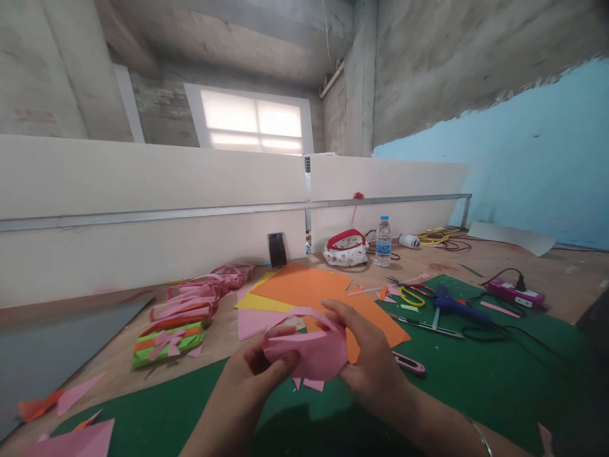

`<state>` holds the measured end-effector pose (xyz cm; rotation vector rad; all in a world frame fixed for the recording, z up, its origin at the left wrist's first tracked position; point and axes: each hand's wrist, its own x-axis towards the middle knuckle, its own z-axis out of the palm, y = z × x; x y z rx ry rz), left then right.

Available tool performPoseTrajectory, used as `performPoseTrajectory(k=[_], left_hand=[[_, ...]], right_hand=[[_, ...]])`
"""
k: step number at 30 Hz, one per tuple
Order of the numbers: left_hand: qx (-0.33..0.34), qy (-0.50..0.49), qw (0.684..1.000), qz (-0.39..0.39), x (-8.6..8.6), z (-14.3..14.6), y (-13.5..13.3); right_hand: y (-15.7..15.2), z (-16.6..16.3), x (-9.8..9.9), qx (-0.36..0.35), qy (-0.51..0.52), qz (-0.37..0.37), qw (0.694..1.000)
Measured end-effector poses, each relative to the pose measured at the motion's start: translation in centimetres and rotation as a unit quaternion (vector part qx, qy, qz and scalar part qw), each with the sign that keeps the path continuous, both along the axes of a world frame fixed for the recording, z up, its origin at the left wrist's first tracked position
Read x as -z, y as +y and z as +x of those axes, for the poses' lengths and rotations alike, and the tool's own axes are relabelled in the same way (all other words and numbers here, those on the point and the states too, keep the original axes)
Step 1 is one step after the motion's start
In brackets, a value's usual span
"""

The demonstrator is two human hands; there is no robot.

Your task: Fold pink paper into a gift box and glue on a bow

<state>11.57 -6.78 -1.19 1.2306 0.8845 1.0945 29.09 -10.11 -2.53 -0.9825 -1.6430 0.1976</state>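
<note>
Both of my hands hold a folded pink paper piece (pixel 311 352) above the green cutting mat (pixel 476 381). My left hand (pixel 259 371) pinches its lower left side with thumb and fingers closed. On the right side, my right hand (pixel 368 358) grips it, fingers curled over the top where a thin pink strip loops up. Small pink scraps (pixel 309 384) lie on the mat just under the paper. A pink utility knife (pixel 409 363) rests on the mat beside my right hand.
Orange, yellow and pink sheets (pixel 304 289) lie behind my hands. At the left are a green and orange paper box (pixel 166 343) and pink paper loops (pixel 200 295). Scissors (pixel 412 293), a blue glue gun (pixel 454 304), a power strip (pixel 516 293), a water bottle (pixel 383 241), a phone (pixel 276 249) and a pouch (pixel 346 249) sit farther back.
</note>
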Motion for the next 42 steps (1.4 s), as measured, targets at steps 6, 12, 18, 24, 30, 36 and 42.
performPoseTrajectory(k=[6,12,18,24,30,36,42], left_hand=[[-0.008,-0.011,1.000,0.010,-0.3,-0.4,0.4],[-0.012,-0.004,1.000,0.014,-0.2,-0.6,0.5],[-0.014,-0.005,0.999,0.034,-0.1,-0.7,0.7],[-0.043,0.012,0.998,0.055,-0.7,-0.4,0.1],[-0.059,-0.003,0.998,0.024,-0.7,0.4,-0.4],[-0.129,-0.023,0.991,-0.029,-0.7,0.4,0.1],[-0.211,-0.010,0.977,0.044,-0.7,-2.0,1.9]], right_hand=[[0.1,0.6,-1.1,-0.119,0.050,-0.179,0.975],[-0.2,0.5,-1.9,-0.200,0.093,-0.207,0.953],[0.0,0.7,-2.3,-0.253,0.171,-0.251,0.918],[0.2,0.6,-2.2,-0.216,0.164,-0.236,0.933],[1.1,0.6,-1.3,-0.113,0.133,-0.264,0.948],[2.1,0.7,-0.8,-0.084,0.241,-0.420,0.871],[1.8,0.1,-1.0,-0.078,0.224,-0.429,0.872]])
